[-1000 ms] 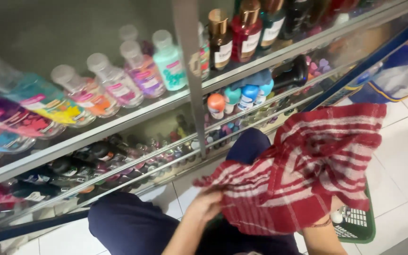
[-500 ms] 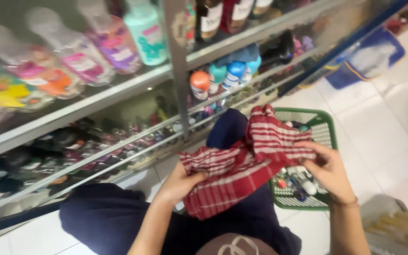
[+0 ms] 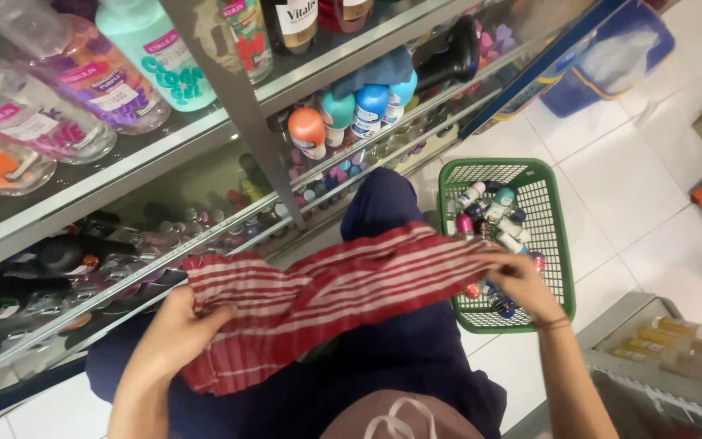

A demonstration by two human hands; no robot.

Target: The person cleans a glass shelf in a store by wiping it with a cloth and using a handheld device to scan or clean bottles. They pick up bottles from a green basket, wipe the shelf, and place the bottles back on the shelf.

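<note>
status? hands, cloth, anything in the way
Left hand and right hand both grip the striped cloth, stretched over the lap. Green basket beside right hand. Nothing blocking.

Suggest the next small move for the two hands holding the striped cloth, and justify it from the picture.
Probably bring the right hand toward the left hand to fold the red-and-white striped cloth: it is stretched between them over the lap, bunched at the left end, partly covering the green basket.

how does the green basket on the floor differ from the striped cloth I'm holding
The green basket is rigid mesh plastic, standing on the tiled floor; the striped cloth is soft, red and white, stretched in the air between the left hand and right hand. The basket holds small bottles; the cloth holds nothing visible. Both sit before the glass shelves.
</note>
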